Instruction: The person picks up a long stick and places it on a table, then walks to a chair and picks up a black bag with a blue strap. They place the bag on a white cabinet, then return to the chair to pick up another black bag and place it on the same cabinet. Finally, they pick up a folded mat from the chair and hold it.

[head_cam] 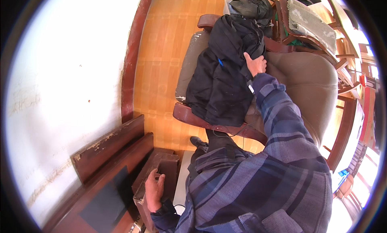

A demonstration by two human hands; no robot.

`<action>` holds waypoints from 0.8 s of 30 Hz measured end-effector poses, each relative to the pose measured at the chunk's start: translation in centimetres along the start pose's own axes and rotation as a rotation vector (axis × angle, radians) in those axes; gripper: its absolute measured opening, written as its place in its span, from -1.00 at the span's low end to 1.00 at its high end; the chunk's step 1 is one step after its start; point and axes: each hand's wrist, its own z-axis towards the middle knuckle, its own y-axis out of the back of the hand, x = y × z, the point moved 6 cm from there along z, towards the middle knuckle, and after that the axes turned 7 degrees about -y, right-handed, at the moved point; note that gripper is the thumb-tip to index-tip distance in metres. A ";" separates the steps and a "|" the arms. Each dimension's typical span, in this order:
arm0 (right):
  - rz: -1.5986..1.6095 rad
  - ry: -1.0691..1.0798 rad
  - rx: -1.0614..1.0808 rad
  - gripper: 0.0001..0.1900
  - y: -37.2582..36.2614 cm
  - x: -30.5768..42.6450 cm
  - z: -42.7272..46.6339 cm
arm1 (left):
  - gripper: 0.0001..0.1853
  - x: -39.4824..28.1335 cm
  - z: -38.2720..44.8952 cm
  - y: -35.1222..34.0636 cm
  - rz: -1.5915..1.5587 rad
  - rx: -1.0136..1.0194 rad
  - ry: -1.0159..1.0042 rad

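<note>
A black garment or cloth bag (225, 82), creased and with a small blue mark and a white tag, lies across the seat of a brown padded armchair (302, 70). My right hand (256, 64) is on its right edge beside the backrest, thumb on the cloth and fingers curled round a fold. My left hand (155, 190) holds nothing; it hovers over a worn brown case or box (169, 163) at the lower left, with thumb and forefinger apart. A thin dark cord (222, 135) hangs over the near wooden armrest (193, 115).
A dark bag (252, 8) lies at the chair's far end. Beyond the backrest stands a wooden chair with a patterned cloth (313, 24). Dark wooden boards (112, 145) lean by the white wall (69, 82) at left. A shoe (198, 141) shows on the floor below the armchair.
</note>
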 end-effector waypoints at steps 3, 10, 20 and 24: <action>-0.042 -0.161 0.080 0.26 -2.5 1.0 3.3 | -0.49 -1.4 1.4 0.3 0.012 0.002 0.038; -0.063 -0.298 0.003 0.20 -5.5 1.5 4.8 | -0.52 -4.9 3.8 0.6 0.040 0.046 0.003; 0.025 -0.056 0.301 -0.35 -3.6 -2.9 8.3 | -0.53 -6.2 7.4 1.6 0.076 0.109 -0.151; 0.123 0.034 0.282 -0.44 -1.6 -3.2 3.6 | -0.54 -6.7 9.5 2.3 0.098 0.116 -0.245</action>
